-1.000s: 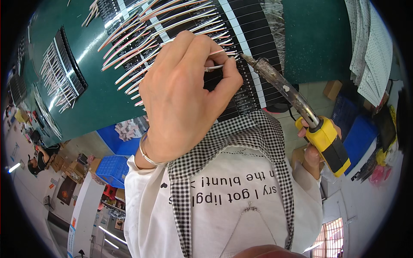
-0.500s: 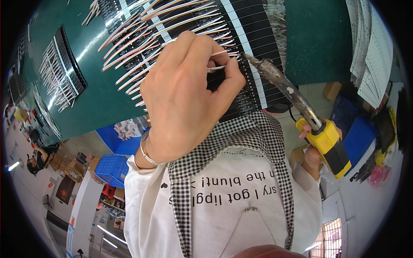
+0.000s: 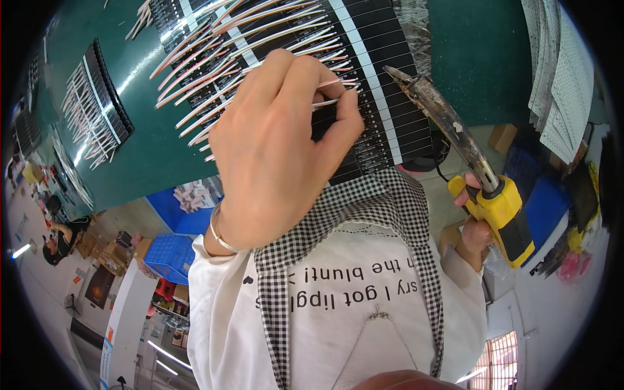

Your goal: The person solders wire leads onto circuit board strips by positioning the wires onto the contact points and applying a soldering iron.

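My left hand (image 3: 276, 146) is closed in a pinch on a thin white-and-red wire (image 3: 327, 103) over a row of black circuit-board strips (image 3: 392, 40). The wire's end lies by the edge of the strips. Many similar paired wires (image 3: 286, 31) stick out leftward from the boards beyond my hand. In my right hand (image 3: 478, 235) is a yellow-and-black soldering gun (image 3: 504, 218), my fingers wrapped round its handle. Its dark, scorched tip sits over the right part of the boards, apart from the wire. My left palm hides some of the wires.
The boards lie on a green tabletop (image 3: 478, 65). Another batch of wired strips (image 3: 104, 107) is at the left, with loose wires nearby. White perforated sheets (image 3: 559, 78) hang at the right. Blue crates (image 3: 170, 255) stand below the table, and another person (image 3: 62, 239) is far left.
The soldering gun's tip has moved right, away from the wire end, and its handle has shifted slightly right. My left hand has drifted slightly left, still pinching the wire.
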`<state>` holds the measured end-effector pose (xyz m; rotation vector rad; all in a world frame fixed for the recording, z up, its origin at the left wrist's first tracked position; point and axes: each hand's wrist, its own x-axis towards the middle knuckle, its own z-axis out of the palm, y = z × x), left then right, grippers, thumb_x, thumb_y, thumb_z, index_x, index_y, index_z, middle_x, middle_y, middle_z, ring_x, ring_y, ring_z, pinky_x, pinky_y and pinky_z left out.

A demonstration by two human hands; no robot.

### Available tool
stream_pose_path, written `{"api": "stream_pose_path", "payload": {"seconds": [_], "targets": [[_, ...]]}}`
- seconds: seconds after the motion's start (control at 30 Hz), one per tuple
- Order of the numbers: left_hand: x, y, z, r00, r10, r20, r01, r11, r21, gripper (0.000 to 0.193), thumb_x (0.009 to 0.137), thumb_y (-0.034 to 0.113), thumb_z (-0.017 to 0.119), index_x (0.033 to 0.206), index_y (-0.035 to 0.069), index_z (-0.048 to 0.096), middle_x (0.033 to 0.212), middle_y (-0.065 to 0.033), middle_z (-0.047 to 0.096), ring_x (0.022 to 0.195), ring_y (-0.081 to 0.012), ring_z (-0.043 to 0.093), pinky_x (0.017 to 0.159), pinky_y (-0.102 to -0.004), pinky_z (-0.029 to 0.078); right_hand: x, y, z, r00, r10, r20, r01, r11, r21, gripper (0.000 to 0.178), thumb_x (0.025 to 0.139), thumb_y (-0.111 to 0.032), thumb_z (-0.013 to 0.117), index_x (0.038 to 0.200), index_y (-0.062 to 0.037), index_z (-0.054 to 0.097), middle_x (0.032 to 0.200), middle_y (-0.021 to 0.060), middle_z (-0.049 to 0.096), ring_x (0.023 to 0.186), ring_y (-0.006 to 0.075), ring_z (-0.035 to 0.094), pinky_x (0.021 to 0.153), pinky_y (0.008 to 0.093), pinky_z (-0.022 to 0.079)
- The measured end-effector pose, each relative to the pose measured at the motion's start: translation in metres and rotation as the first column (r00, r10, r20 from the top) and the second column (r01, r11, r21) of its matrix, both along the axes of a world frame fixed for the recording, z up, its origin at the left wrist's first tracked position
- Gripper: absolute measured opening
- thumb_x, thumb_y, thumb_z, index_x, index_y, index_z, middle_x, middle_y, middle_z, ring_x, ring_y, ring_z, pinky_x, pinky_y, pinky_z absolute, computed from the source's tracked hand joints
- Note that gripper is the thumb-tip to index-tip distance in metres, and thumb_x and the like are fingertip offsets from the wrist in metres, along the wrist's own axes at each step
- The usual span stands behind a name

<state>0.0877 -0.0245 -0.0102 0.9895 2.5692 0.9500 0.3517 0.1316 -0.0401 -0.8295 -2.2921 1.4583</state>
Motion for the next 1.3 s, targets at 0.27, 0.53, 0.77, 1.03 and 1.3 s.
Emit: {"api": "stream_pose_path", "payload": {"seconds": [0.27, 0.53, 0.77, 1.03, 1.3], "targets": [[-0.014, -0.003, 0.008, 0.985, -0.109, -0.137, 0.097, 0.991, -0.092, 0.017, 0.07, 0.004, 0.076, 0.083, 0.005, 0.067, 0.08, -0.0028, 0.06, 0.072, -0.0138, 0.059, 0.064, -0.0261, 0.045, 0.002, 0.002, -0.004, 0.999, -0.016, -0.039, 0.015, 0.999, -0.03, 0.054, 0.079, -0.05, 0.066, 0.096, 0.0015, 0.063, 0.091, 0.0169, 0.065, 0.072, 0.0277, 0.064, 0.065, 0.0323, 0.05], [-0.01, 0.0, 0.007, 0.986, -0.118, -0.116, 0.098, 0.982, -0.164, 0.017, 0.071, 0.007, 0.077, 0.083, 0.004, 0.065, 0.079, -0.0023, 0.06, 0.073, -0.0152, 0.059, 0.064, -0.0269, 0.046, 0.003, 0.002, -0.004, 0.998, -0.057, 0.026, 0.058, 0.998, -0.019, 0.062, 0.077, -0.055, 0.066, 0.099, 0.0031, 0.062, 0.089, 0.0145, 0.065, 0.073, 0.0268, 0.063, 0.065, 0.0327, 0.048], [-0.009, 0.002, 0.009, 0.995, -0.082, -0.055, 0.079, 0.995, -0.06, 0.017, 0.071, 0.006, 0.076, 0.085, 0.007, 0.066, 0.077, -0.0005, 0.064, 0.069, -0.013, 0.059, 0.063, -0.026, 0.047, 0.005, 0.001, -0.005, 0.996, -0.072, 0.057, 0.069, 0.997, 0.045, 0.063, 0.078, -0.057, 0.064, 0.099, 0.0021, 0.063, 0.09, 0.0145, 0.065, 0.075, 0.0268, 0.063, 0.067, 0.0334, 0.048], [-0.012, -0.001, -0.005, 0.996, -0.08, -0.042, 0.08, 0.997, -0.01, 0.013, 0.071, 0.002, 0.074, 0.081, 0.004, 0.064, 0.074, -0.0014, 0.063, 0.067, -0.0096, 0.058, 0.062, -0.0223, 0.046, 0.006, 0.006, -0.007, 1.0, -0.018, 0.011, 0.019, 0.999, -0.039, 0.06, 0.077, -0.05, 0.068, 0.102, 0.0037, 0.06, 0.091, 0.0159, 0.065, 0.077, 0.0273, 0.064, 0.069, 0.0341, 0.05], [-0.011, 0.003, -0.005, 0.993, -0.013, 0.12, 0.014, 1.0, -0.003, 0.01, 0.074, 0.003, 0.071, 0.079, 0.001, 0.062, 0.073, -0.0005, 0.062, 0.065, -0.006, 0.053, 0.059, -0.0189, 0.042, -0.025, 0.0, -0.005, 0.989, 0.063, -0.133, -0.055, 0.997, 0.063, 0.08, 0.072, -0.067, 0.067, 0.104, 0.0053, 0.054, 0.087, 0.0122, 0.068, 0.06, 0.0126, 0.062, 0.057, 0.0228, 0.049]]}}
